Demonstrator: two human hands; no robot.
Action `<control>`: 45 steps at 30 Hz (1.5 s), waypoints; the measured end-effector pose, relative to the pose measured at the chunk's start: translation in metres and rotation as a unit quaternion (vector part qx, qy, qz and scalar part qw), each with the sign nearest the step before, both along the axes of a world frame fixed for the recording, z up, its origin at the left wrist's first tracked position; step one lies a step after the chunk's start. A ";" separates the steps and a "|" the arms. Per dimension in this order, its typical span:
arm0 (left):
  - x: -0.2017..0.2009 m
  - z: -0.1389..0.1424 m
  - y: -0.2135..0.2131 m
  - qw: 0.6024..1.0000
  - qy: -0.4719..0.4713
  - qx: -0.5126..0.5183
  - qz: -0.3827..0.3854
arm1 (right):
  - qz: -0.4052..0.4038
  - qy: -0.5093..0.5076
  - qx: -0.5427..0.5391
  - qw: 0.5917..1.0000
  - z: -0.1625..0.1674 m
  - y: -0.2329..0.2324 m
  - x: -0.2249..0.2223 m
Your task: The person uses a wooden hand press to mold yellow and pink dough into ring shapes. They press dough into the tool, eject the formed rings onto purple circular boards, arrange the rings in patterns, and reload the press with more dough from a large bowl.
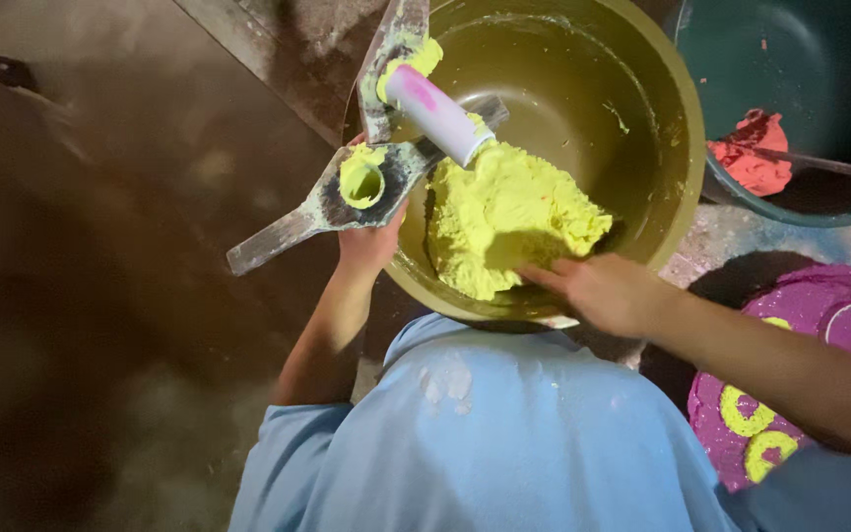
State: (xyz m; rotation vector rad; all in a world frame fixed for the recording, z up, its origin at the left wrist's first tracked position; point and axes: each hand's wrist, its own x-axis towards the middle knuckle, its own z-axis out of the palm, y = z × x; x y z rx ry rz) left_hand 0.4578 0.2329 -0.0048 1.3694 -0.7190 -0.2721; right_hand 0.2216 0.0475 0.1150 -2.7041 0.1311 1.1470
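From the head camera, the left hand (366,246) clasps a grey metal hinged mould (347,187) over the rim of the olive round plastic basin (677,148); one ring is packed with yellow paste. The right hand (603,291), fingers loosely open, digs into the large remaining yellow paste mound (504,212) inside the basin.

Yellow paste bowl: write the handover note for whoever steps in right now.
Left hand: holds a metal mould tool at the bowl's rim, one ring filled with yellow paste; a white-pink roller lies across it.
Right hand: open, fingers pressed into the yellow paste in the olive bowl.
Nearby: dark bowl with red paste on the right; purple slab with yellow rings lower right.
Done: one ring packed. Left: most paste is in the bowl.
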 end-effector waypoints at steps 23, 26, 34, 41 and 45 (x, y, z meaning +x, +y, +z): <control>-0.067 0.089 -0.080 0.907 -0.349 0.145 -0.188 | 0.098 -0.297 -0.322 0.894 0.108 0.014 -0.008; -0.059 0.090 -0.069 0.917 -0.279 0.196 -0.204 | 0.055 -0.361 -0.222 0.904 0.140 0.019 -0.011; -0.039 0.120 -0.073 0.826 -0.363 0.410 -0.133 | 0.002 -0.343 -0.271 0.900 0.175 0.019 -0.026; -0.047 0.091 -0.072 0.895 -0.356 0.232 -0.140 | 0.022 -0.341 -0.242 0.908 0.149 0.024 -0.011; -0.016 0.087 -0.062 0.906 -0.261 0.284 -0.173 | -0.027 -0.371 -0.320 0.871 0.180 0.006 -0.056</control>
